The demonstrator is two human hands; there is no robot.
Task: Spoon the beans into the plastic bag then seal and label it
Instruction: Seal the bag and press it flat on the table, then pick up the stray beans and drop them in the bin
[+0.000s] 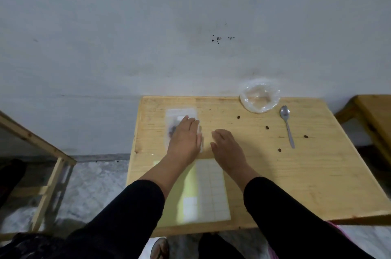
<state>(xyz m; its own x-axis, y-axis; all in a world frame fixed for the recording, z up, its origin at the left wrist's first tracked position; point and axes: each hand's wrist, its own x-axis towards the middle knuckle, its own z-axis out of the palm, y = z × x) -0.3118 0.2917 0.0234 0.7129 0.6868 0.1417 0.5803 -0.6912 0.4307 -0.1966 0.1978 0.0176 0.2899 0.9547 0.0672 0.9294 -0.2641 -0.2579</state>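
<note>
Table (275, 174): pale wood, against the wall.
Label sheet (211, 191): near edge, between the forearms.
Plastic bag (179, 113): flat, far-left, dark beans inside.
Left hand (186, 138): grip open, fingers straight, pressing the bag.
Right hand (226, 148): grip relaxed, empty, beside the bag.
Spoon (287, 125): lying right, loose beans nearby.

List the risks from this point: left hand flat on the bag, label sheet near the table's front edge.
1. The left hand presses flat on the plastic bag; whether it is sealed cannot be told, so beans could squeeze out.
2. Loose beans lie on the table near the spoon; the right hand could knock them off.
3. The label sheet lies partly under the forearms near the front edge; a sleeve could drag it.
</note>
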